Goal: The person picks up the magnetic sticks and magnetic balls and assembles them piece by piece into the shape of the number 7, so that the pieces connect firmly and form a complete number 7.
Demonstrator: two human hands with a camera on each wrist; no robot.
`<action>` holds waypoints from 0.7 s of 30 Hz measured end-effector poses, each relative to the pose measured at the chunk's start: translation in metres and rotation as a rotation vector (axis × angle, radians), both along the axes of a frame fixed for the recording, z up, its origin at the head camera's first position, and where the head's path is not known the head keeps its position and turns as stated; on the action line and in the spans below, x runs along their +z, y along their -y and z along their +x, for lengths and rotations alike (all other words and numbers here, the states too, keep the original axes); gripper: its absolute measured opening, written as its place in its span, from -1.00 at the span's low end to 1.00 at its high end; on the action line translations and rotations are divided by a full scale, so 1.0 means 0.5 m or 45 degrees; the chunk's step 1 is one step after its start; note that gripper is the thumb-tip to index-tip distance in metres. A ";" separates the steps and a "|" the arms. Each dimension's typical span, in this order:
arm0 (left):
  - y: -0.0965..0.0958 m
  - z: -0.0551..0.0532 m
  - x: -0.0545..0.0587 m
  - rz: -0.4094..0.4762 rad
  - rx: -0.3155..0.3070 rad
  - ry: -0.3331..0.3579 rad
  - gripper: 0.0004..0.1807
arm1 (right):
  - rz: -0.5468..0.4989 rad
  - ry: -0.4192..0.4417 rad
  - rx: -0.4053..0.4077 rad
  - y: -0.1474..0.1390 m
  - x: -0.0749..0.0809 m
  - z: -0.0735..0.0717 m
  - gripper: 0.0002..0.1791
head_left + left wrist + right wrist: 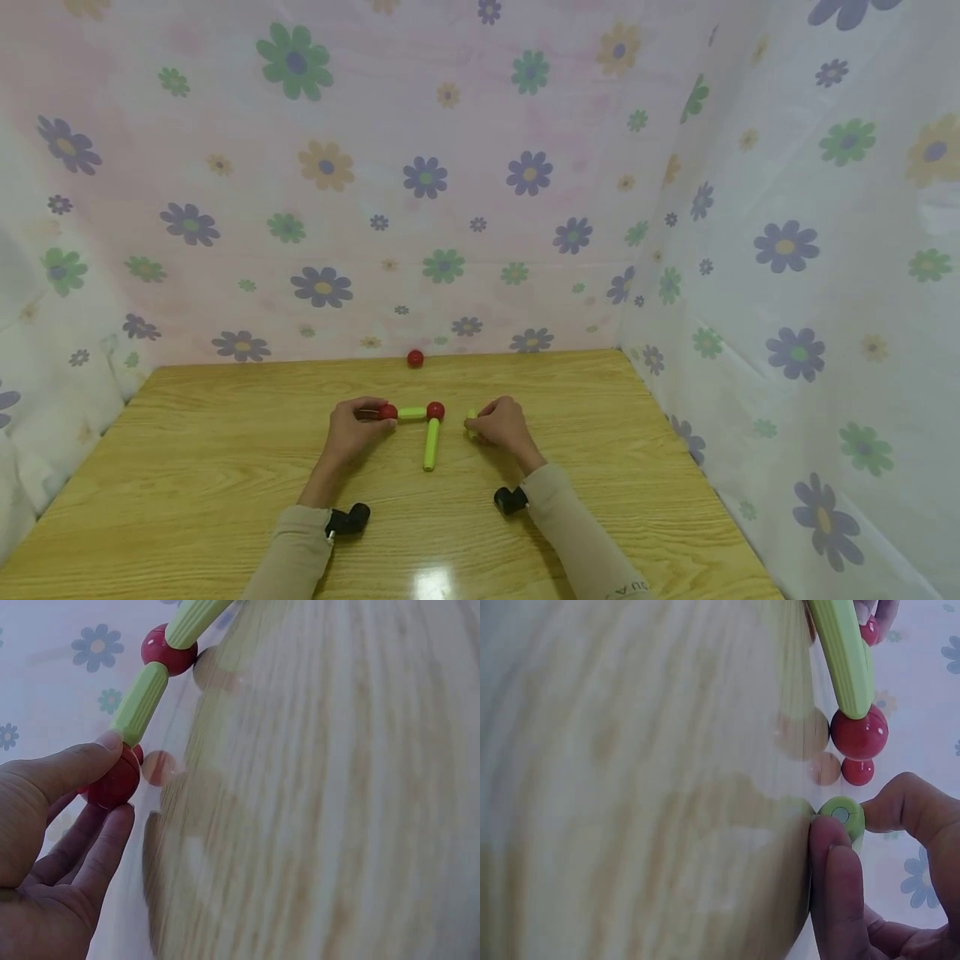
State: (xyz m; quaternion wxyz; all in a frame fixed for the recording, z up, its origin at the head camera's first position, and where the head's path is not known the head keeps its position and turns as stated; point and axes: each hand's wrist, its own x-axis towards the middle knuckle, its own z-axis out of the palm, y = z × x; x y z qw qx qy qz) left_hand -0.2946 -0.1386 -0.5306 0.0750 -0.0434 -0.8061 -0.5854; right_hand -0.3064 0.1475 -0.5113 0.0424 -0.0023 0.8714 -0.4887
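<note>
My left hand [351, 433] pinches a red ball [114, 782] between thumb and fingers. A short green rod [412, 413] joins that ball to a second red ball [435, 410]. From the second ball a longer green rod [431, 446] runs toward me along the table. To the right, apart from this joined piece, my right hand [504, 427] pinches another green rod [844, 817] by thumb and fingers. Its round end, with a grey disc in the middle, shows in the right wrist view.
A loose red ball [416, 358] sits at the table's back edge, by the flowered cloth [375, 267]. The wooden table [187, 492] reflects the pieces. Black wrist cameras [349, 520] are strapped at both sleeves.
</note>
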 end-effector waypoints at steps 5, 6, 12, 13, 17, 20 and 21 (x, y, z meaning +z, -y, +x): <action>-0.003 -0.002 0.000 0.008 -0.006 0.007 -0.64 | 0.024 0.039 0.029 0.002 -0.006 0.003 -0.76; -0.003 -0.002 0.001 0.006 -0.007 0.006 -0.64 | 0.026 0.048 0.037 0.002 -0.006 0.005 -0.76; -0.005 0.001 0.001 0.003 -0.002 0.008 -0.64 | -0.009 0.107 0.062 -0.002 -0.001 0.021 -0.79; -0.004 0.001 0.001 0.005 -0.002 0.010 -0.64 | -0.015 0.115 0.072 -0.002 0.000 0.024 -0.78; -0.001 0.003 0.003 0.013 -0.010 -0.012 -0.63 | -0.023 0.142 0.137 -0.002 0.003 0.034 -0.77; 0.002 0.003 0.002 0.009 -0.020 -0.038 -0.63 | -0.016 0.161 0.175 -0.002 0.005 0.040 -0.75; 0.002 0.003 0.002 0.001 -0.021 -0.044 -0.63 | -0.016 0.163 0.182 -0.003 0.006 0.042 -0.76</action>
